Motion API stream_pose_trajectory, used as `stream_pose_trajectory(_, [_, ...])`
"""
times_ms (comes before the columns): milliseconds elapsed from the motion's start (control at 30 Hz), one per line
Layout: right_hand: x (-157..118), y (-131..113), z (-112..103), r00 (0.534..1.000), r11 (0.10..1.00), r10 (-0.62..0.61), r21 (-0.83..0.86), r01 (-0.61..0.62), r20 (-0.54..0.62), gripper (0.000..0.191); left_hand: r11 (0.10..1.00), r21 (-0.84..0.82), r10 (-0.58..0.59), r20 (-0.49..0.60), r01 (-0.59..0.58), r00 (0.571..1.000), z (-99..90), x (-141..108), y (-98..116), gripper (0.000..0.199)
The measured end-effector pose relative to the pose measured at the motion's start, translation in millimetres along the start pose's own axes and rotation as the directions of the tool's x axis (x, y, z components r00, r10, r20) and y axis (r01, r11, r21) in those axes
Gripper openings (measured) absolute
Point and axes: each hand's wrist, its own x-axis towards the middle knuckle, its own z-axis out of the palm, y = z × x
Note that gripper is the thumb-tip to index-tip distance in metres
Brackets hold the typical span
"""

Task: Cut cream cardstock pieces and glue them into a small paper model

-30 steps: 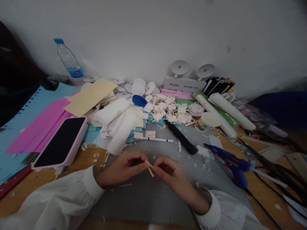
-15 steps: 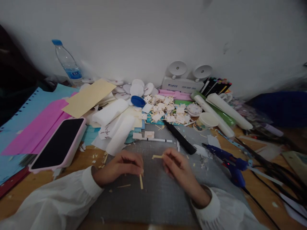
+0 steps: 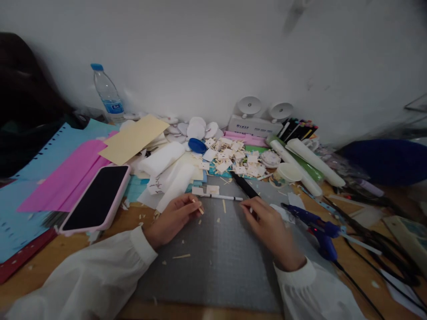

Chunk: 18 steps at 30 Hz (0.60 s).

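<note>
My left hand (image 3: pixel 176 218) is closed in a pinch on a short thin pale strip (image 3: pixel 201 210), held above the grey cutting mat (image 3: pixel 213 275). My right hand (image 3: pixel 268 226) hovers with curled fingers at the right end of a white pen (image 3: pixel 222 197). It covers the lower part of a long black handle (image 3: pixel 245 184); whether it grips anything is hidden. A loose pale strip (image 3: pixel 224 206) lies between the hands, and another thin strip (image 3: pixel 181 256) lies nearer me. Small cardboard pieces (image 3: pixel 212 190) rest just behind the pen.
Small white face cards with strips (image 3: pixel 230 155) are heaped behind the mat. A blue glue gun (image 3: pixel 320 229) with a red light and cord lies right, near black scissors (image 3: pixel 383 249). At left are a phone (image 3: pixel 96 195), coloured paper (image 3: pixel 70 173) and a water bottle (image 3: pixel 108 95).
My right hand has moved right and no longer shows the strip it held; a strip now lies on the mat. My left hand has risen slightly with its strip. The view has shifted.
</note>
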Motion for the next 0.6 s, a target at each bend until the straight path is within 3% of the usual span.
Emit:
stream_pose_trajectory(133, [19.8, -13.0, -8.3, 0.996, 0.994, -0.086, -0.069, 0.088, 0.033, 0.018, 0.998, -0.039, -0.04, -0.013, 0.04, 0.999, -3.2, -0.3, 1.3, 0.024])
stream_pose_trajectory(267, [50.3, -27.5, 6.2, 0.969, 0.97, -0.207, -0.099, 0.221, 0.134, 0.02, 1.0, -0.021, -0.013, -0.029, 0.012, 0.999, -4.6, -0.1, 0.7, 0.024])
stream_pose_trajectory(433, [72.4, -26.1, 31.9, 0.955, 0.962, -0.223, -0.114, 0.248, 0.194, 0.015, 0.998, -0.03, 0.053, -0.071, -0.055, 0.996, -7.6, 2.5, -3.6, 0.027])
stream_pose_trajectory(600, [72.8, -20.4, 36.9, 0.955, 0.967, -0.228, -0.07, 0.244, 0.191, 0.003, 0.997, -0.034, 0.068, -0.083, -0.071, 0.994, -10.8, 3.6, -7.3, 0.032])
